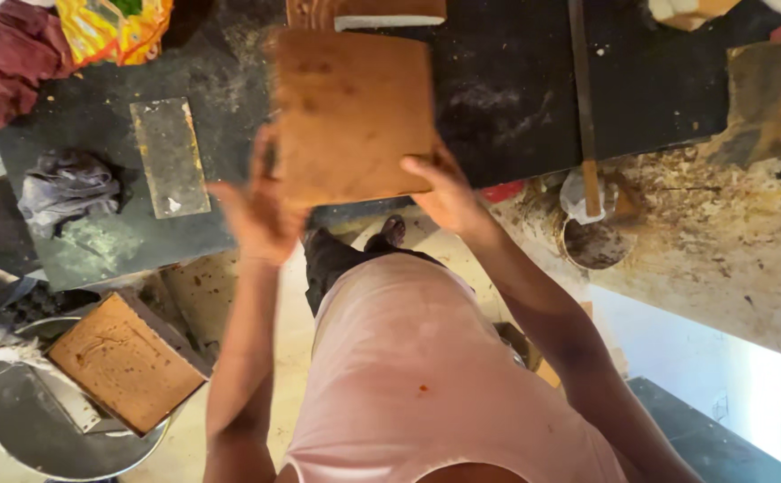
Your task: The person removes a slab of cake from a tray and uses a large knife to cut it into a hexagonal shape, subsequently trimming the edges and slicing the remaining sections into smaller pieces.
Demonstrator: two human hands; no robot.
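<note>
Both hands hold 1 square brown board (350, 112) over the dark bench (498, 98). The left hand (261, 215) and the right hand (449, 192) press its 2 near corners, fingers closed on it. I think the board is being set down, so it needs a flat, steady lowering.

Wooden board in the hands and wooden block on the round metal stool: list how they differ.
The board is held up between the left hand and right hand; the block lies untouched on the stool. The board looks thin and flat; the block shows a thick side. Both are squarish brown wood.
</note>
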